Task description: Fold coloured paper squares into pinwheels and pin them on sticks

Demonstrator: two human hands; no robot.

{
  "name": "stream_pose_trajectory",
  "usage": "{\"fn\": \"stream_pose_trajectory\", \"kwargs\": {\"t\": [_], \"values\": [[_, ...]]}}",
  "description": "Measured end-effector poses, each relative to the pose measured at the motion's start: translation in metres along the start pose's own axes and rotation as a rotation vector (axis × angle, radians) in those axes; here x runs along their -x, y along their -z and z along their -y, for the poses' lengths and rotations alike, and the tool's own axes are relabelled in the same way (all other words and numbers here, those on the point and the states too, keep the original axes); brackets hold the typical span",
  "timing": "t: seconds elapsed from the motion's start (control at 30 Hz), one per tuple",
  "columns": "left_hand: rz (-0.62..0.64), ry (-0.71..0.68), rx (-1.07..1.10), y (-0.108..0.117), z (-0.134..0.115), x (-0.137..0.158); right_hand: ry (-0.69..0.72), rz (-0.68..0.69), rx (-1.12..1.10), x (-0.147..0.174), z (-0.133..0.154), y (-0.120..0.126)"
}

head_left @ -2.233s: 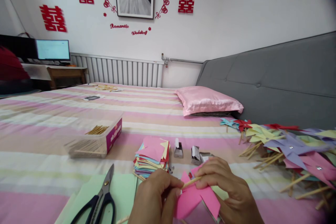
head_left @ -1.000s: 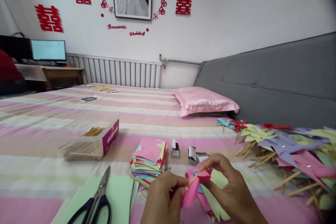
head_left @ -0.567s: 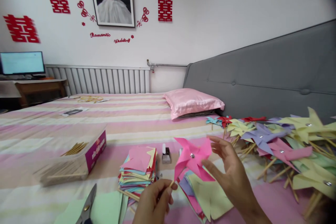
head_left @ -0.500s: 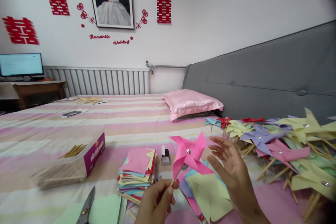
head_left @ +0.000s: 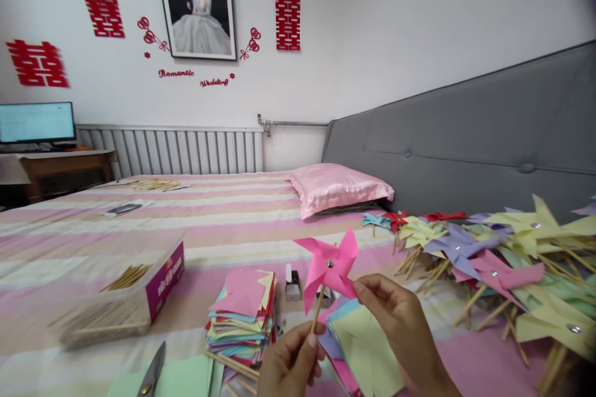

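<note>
A bright pink paper pinwheel (head_left: 326, 270) with a silver pin at its centre stands upright over the bed. My left hand (head_left: 294, 356) is closed round its wooden stick (head_left: 318, 310), thumb against fingers. With thumb and fingertips, my right hand (head_left: 401, 322) pinches the tip of the pinwheel's lower right blade. Below the hands lies a fanned pile of coloured paper squares (head_left: 367, 344), yellow on top. Left of them stands a tall stack of cut coloured paper (head_left: 241, 316). Two small boxes sit behind, one an open white box (head_left: 292, 284).
Finished pinwheels (head_left: 496, 273) in several colours heap along the right by the grey headboard (head_left: 465, 130). At left are a clear plastic box of sticks (head_left: 112, 316) and dark scissors (head_left: 153, 372) on green paper (head_left: 186, 375). A pink pillow (head_left: 339, 189) lies farther back.
My right hand has moved in from beside the pinwheel, fingers spread before, and now pinches a blade tip. The pinwheel has turned slightly, its stick showing more.
</note>
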State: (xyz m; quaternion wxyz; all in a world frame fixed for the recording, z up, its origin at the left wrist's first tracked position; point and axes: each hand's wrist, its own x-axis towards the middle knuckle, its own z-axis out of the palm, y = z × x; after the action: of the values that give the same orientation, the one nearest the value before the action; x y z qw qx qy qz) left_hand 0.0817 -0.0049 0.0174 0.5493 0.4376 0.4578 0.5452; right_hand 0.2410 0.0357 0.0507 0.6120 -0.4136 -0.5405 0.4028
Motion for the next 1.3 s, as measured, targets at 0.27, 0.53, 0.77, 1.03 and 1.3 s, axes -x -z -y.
{"fn": "stream_pose_trajectory", "kwargs": {"t": [0.27,0.53,0.77,1.03,1.3], "values": [[-0.024,-0.014,0.044,-0.007,0.002,0.0,0.002,0.172,0.106,0.002,0.003,-0.002],[-0.002,-0.012,-0.012,-0.002,0.002,0.001,0.0,0.082,-0.166,0.0,0.007,0.0],[0.052,0.03,-0.151,-0.004,0.003,0.001,-0.037,-0.179,-0.308,-0.007,-0.004,0.012],[0.008,-0.008,-0.091,-0.004,0.004,0.001,-0.043,-0.119,-0.266,-0.004,-0.004,0.011],[-0.067,-0.039,0.003,-0.009,0.004,0.002,-0.071,0.063,-0.184,0.001,0.0,-0.004]]}}
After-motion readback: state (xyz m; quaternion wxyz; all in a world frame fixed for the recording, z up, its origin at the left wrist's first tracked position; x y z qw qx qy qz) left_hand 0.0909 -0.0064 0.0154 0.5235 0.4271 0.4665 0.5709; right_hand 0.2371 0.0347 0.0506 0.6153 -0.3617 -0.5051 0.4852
